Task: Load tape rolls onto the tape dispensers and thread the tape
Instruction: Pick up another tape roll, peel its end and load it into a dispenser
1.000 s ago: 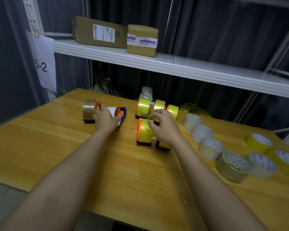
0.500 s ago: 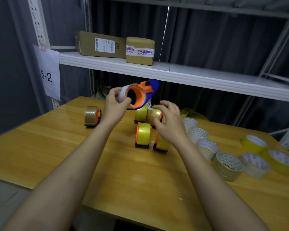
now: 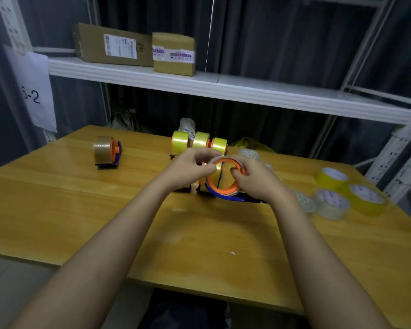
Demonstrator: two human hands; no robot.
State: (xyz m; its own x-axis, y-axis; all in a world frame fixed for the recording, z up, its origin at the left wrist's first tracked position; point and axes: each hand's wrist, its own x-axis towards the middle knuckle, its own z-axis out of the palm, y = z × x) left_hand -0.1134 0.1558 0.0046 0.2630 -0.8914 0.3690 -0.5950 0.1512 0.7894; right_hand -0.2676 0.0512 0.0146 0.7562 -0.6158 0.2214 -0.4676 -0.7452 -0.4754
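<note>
Both hands hold one blue tape dispenser point(image 3: 233, 197) with an orange core ring above the middle of the wooden table point(image 3: 199, 233). My left hand point(image 3: 188, 167) grips its left side, fingers curled over the top of the ring. My right hand point(image 3: 254, 179) grips the right side, thumb inside the ring. A clear roll sits on that ring, partly hidden by my fingers. Behind my hands stand loaded dispensers with yellow tape point(image 3: 199, 141). Another loaded dispenser with brown tape point(image 3: 106, 150) stands alone at the far left.
Loose tape rolls lie at the right: yellow ones point(image 3: 365, 199), a clear one point(image 3: 332, 204) and white ones partly behind my right arm. A white shelf point(image 3: 223, 89) with two cardboard boxes point(image 3: 173, 53) hangs over the table's far edge. A paper sign point(image 3: 33, 91) hangs at left.
My left hand lifted the blue dispenser from the table at left and brought it to the middle. My right hand left the yellow dispensers and now grips it too.
</note>
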